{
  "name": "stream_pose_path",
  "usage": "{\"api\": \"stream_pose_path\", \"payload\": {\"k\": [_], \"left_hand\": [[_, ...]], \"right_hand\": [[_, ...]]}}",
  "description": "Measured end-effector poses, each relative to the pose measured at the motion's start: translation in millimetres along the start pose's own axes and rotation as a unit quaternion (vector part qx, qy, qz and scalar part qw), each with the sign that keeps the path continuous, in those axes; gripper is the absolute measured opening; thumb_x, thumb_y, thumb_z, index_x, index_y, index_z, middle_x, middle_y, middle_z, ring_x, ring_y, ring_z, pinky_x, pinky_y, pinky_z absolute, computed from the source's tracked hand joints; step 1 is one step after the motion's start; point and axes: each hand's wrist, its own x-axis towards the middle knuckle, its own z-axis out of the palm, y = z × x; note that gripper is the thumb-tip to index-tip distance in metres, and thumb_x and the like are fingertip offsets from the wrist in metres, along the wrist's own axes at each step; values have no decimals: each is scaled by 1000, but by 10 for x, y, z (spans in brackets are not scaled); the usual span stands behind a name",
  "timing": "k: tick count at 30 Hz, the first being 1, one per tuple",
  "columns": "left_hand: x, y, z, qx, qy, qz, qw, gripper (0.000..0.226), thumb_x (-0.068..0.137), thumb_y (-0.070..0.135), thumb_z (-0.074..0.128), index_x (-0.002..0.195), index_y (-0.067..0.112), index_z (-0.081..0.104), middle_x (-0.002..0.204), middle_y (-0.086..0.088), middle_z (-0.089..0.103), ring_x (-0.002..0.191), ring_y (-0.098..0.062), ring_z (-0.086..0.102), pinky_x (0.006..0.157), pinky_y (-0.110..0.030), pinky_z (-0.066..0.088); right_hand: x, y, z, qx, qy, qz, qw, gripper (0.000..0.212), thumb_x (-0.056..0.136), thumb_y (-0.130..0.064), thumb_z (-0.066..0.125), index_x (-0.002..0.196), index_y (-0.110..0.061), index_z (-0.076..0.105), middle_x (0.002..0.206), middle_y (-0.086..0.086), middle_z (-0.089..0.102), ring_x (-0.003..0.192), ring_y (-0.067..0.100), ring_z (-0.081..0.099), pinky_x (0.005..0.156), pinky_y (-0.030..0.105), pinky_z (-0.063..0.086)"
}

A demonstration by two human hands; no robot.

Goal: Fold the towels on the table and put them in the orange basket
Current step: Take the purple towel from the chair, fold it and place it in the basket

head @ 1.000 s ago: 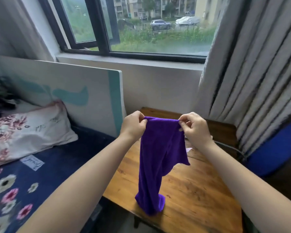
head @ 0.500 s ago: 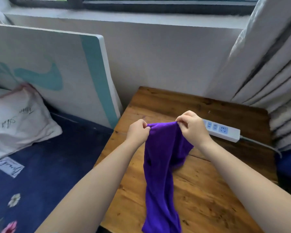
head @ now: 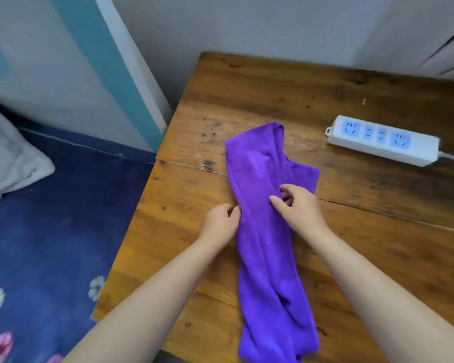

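A purple towel (head: 262, 247) lies bunched lengthwise on the wooden table (head: 351, 231), running from the middle toward the near edge. My left hand (head: 220, 221) pinches the towel's left edge about halfway along. My right hand (head: 296, 205) grips a fold on the towel's right side, fingers curled into the cloth. The two hands are close together, with the towel between them. No orange basket is in view.
A white power strip (head: 383, 140) with its cord lies on the table at the right. A bed with a dark blue floral cover (head: 50, 231) and a white pillow (head: 8, 166) is at the left. A white and teal board (head: 95, 61) leans against the wall.
The towel hung in the air from both hands; now it lies flat on the table. Both hands have come down and shifted their hold to its middle. The camera has tilted down.
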Motion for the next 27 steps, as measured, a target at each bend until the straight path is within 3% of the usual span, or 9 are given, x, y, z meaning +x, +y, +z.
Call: {"api": "stream_pose_path", "payload": {"k": [4, 7, 9, 12, 15, 17, 19, 23, 27], "left_hand": [[-54, -29, 73, -151, -39, -29, 987, 37, 94, 16, 46, 58, 14, 51, 61, -9, 50, 69, -21, 46, 63, -27, 35], [-69, 7, 20, -250, -24, -23, 968, 36, 93, 7, 45, 59, 18, 49, 59, 0, 47, 59, -12, 41, 54, -24, 35], [-77, 22, -36, -291, -12, -25, 956, 34, 93, 5, 43, 61, 18, 48, 60, 1, 47, 57, -8, 41, 46, -12, 35], [-99, 31, -27, -263, -14, -18, 965, 33, 92, 5, 45, 61, 17, 48, 61, 2, 48, 57, -9, 42, 45, -11, 35], [-163, 118, 74, -185, -22, -1, 983, 11, 89, 14, 54, 81, 10, 59, 77, -4, 60, 74, -22, 55, 64, -24, 43], [-164, 187, 159, -112, -14, 4, 994, 33, 87, 26, 59, 111, 3, 57, 105, -14, 63, 101, -27, 58, 86, -32, 43], [-124, 260, 238, -27, -7, 20, 999, 49, 87, 34, 58, 123, 2, 49, 119, -17, 57, 114, -30, 53, 94, -34, 39], [-59, 365, 360, -5, -22, 6, 1000, 37, 91, 35, 49, 109, 3, 57, 119, -18, 60, 111, -31, 54, 85, -32, 40], [-96, 376, 392, 23, -13, 85, 996, 18, 88, 25, 55, 85, 7, 56, 98, -17, 64, 88, -29, 56, 69, -31, 37]], "right_hand": [[8, -52, 55, 154, 61, 89, 982, 20, 82, -10, 64, 97, 2, 65, 74, 5, 55, 72, 14, 50, 63, 21, 34], [-35, -114, -119, 239, 112, 87, 961, 7, 84, -6, 59, 81, -4, 65, 62, -6, 51, 55, -3, 45, 58, 16, 34], [-115, -110, -285, 278, 145, 105, 944, 22, 86, -5, 54, 66, -15, 56, 60, -5, 47, 50, -2, 42, 53, 18, 31], [-330, -19, -555, 385, 195, 148, 890, 32, 91, -3, 46, 62, -18, 46, 57, -1, 43, 51, 8, 38, 49, 24, 30], [-634, 227, -732, 394, 275, 189, 856, 33, 92, -1, 42, 63, -19, 45, 57, -3, 47, 51, 4, 42, 51, 19, 35], [-836, 431, -778, 331, 311, 234, 860, 29, 90, -1, 43, 66, -17, 47, 64, 1, 47, 56, 8, 43, 53, 17, 38], [-966, 661, -753, 267, 310, 285, 867, 19, 87, 1, 41, 76, -12, 51, 76, 7, 51, 65, 15, 46, 54, 20, 38], [-1052, 981, -633, 229, 242, 353, 874, 22, 80, 6, 39, 84, -8, 54, 81, 10, 52, 81, 21, 47, 54, 24, 33], [-1008, 1047, -595, 224, 213, 360, 880, 8, 84, -8, 53, 88, -12, 57, 88, 8, 55, 84, 21, 51, 56, 24, 37]]}}
